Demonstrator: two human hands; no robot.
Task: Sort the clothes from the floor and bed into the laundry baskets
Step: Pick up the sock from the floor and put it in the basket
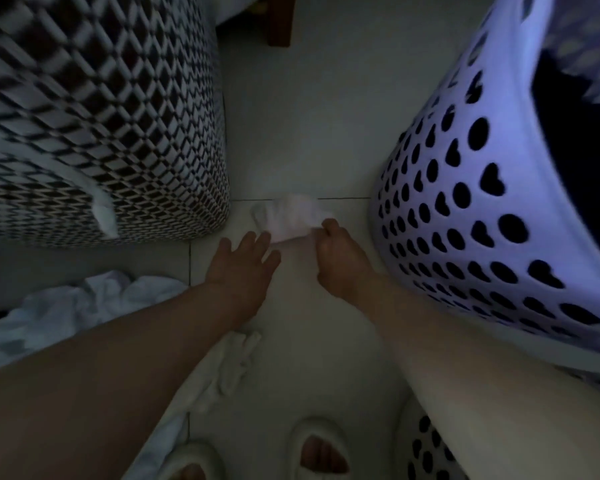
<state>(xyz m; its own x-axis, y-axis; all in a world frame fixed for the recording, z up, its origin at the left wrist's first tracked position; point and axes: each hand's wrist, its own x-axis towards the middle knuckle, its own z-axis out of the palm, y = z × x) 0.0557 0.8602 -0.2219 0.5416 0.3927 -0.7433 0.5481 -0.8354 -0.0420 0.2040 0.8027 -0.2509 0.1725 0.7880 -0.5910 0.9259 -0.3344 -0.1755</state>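
White cloth, small and crumpled, lies on the pale tiled floor in the gap between the two baskets, right on a grout line. I see my right hand curled into a pinch on the cloth's near right edge, thumb and fingers closed on the fabric. My left hand is flat with fingers spread and loose, its fingertips just touching the cloth's near left edge, gripping nothing. To the left stands a fabric hamper in a black-and-white diamond pattern. To the right leans a white plastic laundry basket with heart-shaped holes, dark clothing inside. More white garments lie on the floor at lower left, under my left forearm.
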